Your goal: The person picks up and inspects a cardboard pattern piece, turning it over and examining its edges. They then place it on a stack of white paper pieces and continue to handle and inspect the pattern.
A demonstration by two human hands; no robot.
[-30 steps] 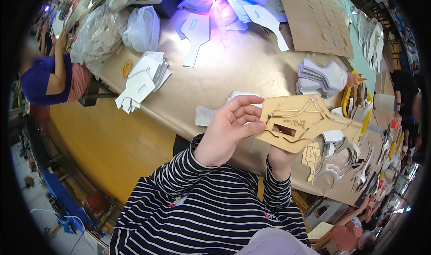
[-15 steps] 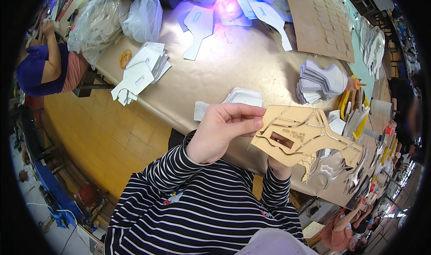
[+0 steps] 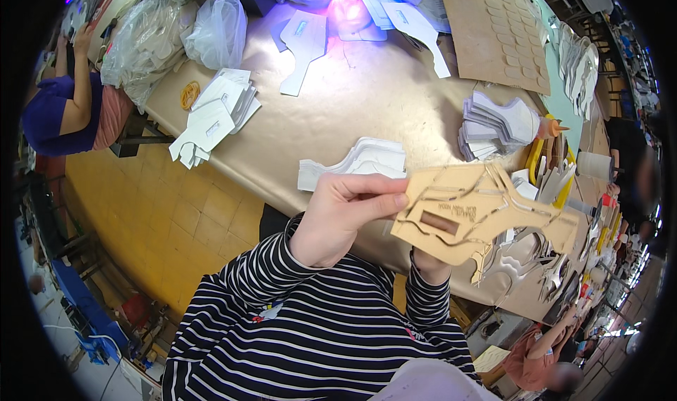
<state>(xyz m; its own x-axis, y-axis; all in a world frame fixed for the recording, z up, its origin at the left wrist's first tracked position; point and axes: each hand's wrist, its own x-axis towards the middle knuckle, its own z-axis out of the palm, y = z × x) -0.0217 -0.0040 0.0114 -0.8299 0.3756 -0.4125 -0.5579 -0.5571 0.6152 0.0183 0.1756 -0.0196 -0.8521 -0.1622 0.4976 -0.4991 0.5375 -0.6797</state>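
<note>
Thumb and fingers of your left hand (image 3: 338, 214) pinch the left edge of a flat, yellow-tan template (image 3: 486, 226) with curved slots and a rectangular window. You have it raised over the table's near edge, its narrower end toward the right. Your right hand (image 3: 429, 263) is mostly hidden beneath it; whether it grips cannot be told. Just beyond your left hand, a stack of white, curved flat pieces (image 3: 367, 158) lies on the gold-coloured tabletop (image 3: 338, 112). To your right, past the template, grey-white curved pieces (image 3: 503, 119) are piled beside an orange-tipped bottle (image 3: 548, 128). Off to your left sit a fanned pile of white cut-outs (image 3: 217, 115) and a yellow coiled bundle (image 3: 189, 95). Farther away lies a brown sheet (image 3: 486, 38) bearing rounded shapes.
</note>
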